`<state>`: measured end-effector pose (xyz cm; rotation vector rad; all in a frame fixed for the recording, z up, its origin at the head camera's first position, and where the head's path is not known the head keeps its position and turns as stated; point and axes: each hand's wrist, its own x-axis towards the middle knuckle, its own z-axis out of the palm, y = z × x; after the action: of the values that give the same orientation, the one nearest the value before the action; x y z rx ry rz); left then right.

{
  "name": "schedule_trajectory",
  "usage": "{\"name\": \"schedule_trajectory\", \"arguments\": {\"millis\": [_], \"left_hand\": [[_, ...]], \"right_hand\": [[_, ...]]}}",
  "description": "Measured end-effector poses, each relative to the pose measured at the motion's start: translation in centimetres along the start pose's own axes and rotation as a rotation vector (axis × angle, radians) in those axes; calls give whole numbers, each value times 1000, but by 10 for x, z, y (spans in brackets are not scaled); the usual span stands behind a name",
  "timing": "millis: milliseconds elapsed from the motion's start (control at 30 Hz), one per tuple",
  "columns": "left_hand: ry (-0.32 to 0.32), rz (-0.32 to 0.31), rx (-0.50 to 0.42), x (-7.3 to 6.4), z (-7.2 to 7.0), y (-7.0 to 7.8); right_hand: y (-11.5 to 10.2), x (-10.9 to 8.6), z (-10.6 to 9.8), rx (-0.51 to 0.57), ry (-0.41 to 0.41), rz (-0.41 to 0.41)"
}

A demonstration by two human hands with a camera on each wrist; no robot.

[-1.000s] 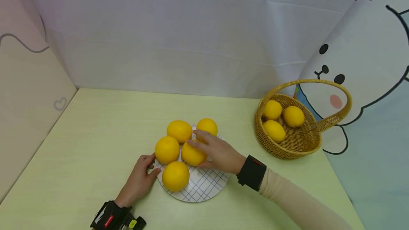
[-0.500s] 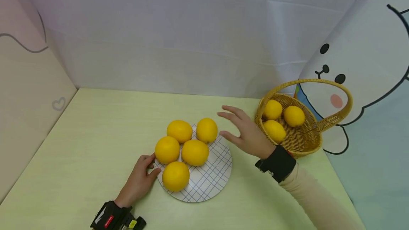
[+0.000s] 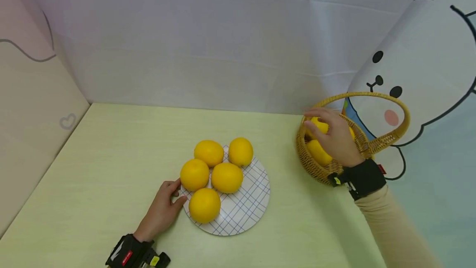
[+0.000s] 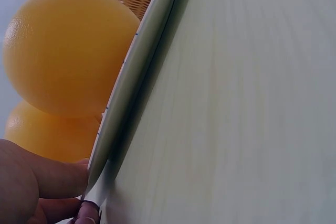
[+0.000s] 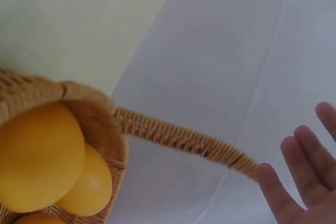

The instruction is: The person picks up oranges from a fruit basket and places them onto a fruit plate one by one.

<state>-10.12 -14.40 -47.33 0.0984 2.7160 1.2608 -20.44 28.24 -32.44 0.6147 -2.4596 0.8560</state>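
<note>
In the head view my left hand [image 3: 161, 208] holds the left rim of a round white plate [image 3: 247, 212] with a blue grid pattern. The left wrist view shows its thumb on the plate's edge [image 4: 122, 95] and fingertips just below. Several lemons lie on the plate, among them a front lemon [image 3: 204, 205] and a back right lemon [image 3: 240, 152]. My right hand [image 3: 337, 142] is over the wicker basket [image 3: 310, 169], fingers spread and holding nothing. Lemons [image 5: 42, 156] sit inside the basket, partly hidden by that hand in the head view.
The basket's tall arched handle [image 3: 399, 125] rises beside my right hand. A pale yellow-green table [image 3: 122, 148] lies under everything. White cloth [image 3: 208, 44] hangs behind it, and a cartoon-printed cloth [image 3: 439, 73] borders the right side.
My right hand has let go of a lemon on the plate, drawn back and moved right to over the basket. My left hand has stayed at the plate's rim.
</note>
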Motion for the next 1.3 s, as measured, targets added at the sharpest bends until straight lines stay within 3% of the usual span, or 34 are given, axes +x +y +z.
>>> {"name": "schedule_trajectory", "arguments": {"millis": [333,533,667,933,1167,1300], "left_hand": [[24,44,11,1,-4,1],[24,47,14,3,-6,3],[22,51,11,5,-8,4],[20,61,12,7,-11,3],[13,46,8,8,-14,3],[9,46,13,9,-15,4]], "right_hand": [[58,-10,-27,-50,-3,283],[84,-18,-33,-51,-185,448],[99,-21,-32,-40,-308,512],[112,-23,-22,-7,-600,545],[110,-21,-11,77,-739,480],[112,-22,-8,69,-795,446]]}}
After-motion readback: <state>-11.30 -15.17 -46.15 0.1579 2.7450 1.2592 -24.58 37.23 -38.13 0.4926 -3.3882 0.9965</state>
